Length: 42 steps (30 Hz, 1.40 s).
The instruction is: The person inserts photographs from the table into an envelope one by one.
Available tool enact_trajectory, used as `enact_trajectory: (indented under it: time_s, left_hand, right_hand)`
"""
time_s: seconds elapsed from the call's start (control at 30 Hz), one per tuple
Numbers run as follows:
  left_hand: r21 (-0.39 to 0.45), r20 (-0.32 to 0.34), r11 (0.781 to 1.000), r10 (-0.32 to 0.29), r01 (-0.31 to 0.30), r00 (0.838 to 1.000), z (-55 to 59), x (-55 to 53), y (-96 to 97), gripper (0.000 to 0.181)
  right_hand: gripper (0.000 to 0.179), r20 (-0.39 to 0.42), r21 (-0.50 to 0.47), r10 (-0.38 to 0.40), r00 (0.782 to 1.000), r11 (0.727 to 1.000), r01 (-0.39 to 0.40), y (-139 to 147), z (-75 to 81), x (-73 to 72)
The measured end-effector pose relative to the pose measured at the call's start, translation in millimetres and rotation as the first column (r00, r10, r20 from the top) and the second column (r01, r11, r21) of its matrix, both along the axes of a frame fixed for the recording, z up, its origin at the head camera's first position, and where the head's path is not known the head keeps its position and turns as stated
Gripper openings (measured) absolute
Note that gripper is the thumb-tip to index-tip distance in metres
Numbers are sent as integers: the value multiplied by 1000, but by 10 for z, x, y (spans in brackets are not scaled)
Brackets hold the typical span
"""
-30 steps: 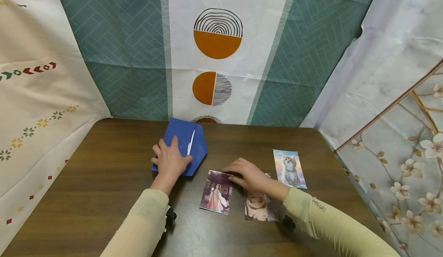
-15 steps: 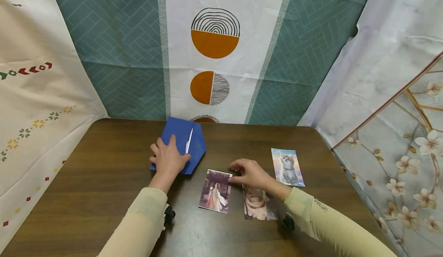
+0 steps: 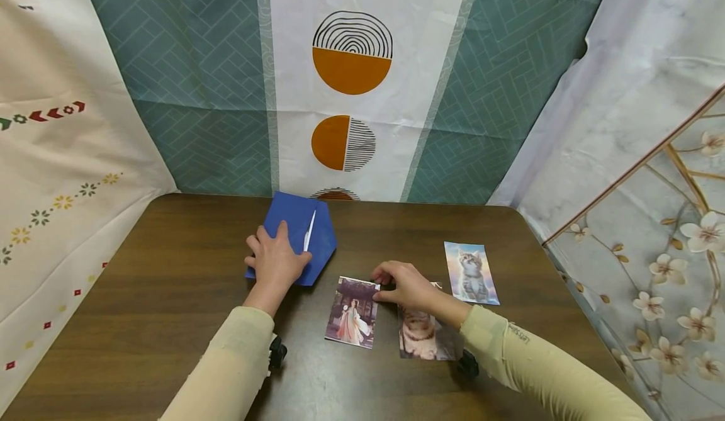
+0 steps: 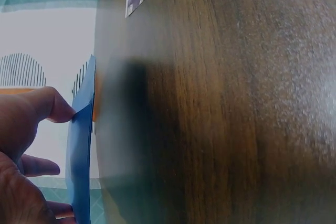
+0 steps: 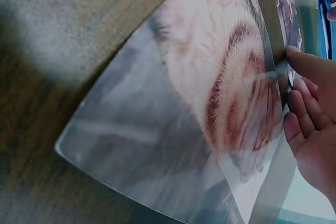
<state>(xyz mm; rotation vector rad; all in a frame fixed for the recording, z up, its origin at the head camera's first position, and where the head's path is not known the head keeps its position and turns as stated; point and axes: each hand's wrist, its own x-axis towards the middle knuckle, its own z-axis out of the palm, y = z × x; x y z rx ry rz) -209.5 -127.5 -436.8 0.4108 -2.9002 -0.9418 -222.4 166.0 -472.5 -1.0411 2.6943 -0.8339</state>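
My left hand (image 3: 275, 262) rests with spread fingers on a blue envelope (image 3: 321, 235) that lies at the back of the table. A narrow white strip shows in the slit between the envelope's body and flap. My right hand (image 3: 409, 287) is at the upper right corner of a photo of a figure in a long robe (image 3: 351, 321), its thumb and fingertips pinching the photo's edge. Beneath that hand lies a photo of a striped cat (image 3: 418, 340), partly covered by the hand and wrist. In the right wrist view, the cat photo (image 5: 210, 82) is large and close.
A kitten photo (image 3: 472, 274) lies flat farther right on the brown wooden table (image 3: 187, 295). Patterned cloths (image 3: 198, 87) hang behind the table and along both sides.
My right hand has shifted slightly right, off the robed-figure photo's top edge to its upper right corner. The left hand stays on the envelope. The head view has shifted a little.
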Motion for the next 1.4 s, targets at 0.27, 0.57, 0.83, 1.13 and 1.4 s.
enact_trajectory:
  time_s: [0.27,0.57,0.83,1.13,1.4]
  left_hand:
    - [-8,10,1000,-8,9,1000,-14,-6,3,91]
    - [7,21,1000,-5,5,1000,-30,4,27,92]
    - [15,11,1000,1,-1,1000,-42,7,34,91]
    - [14,14,1000,-1,0,1000,-53,14,58,91]
    - [18,27,1000,-3,2,1000,-41,-15,64,91]
  right_hand:
    - [33,-17,13,18,1000,1000,-18,-6,-5,7]
    - [28,-44,-25,15,999,1000,-16,-2,-58,50]
    - [25,118,-167,8,993,986,12,9,-5,3]
    - [26,569,-405,-43,821,854,325,39,131,-224]
    - [12,665,-517,-19,747,710,478,-30,242,-478]
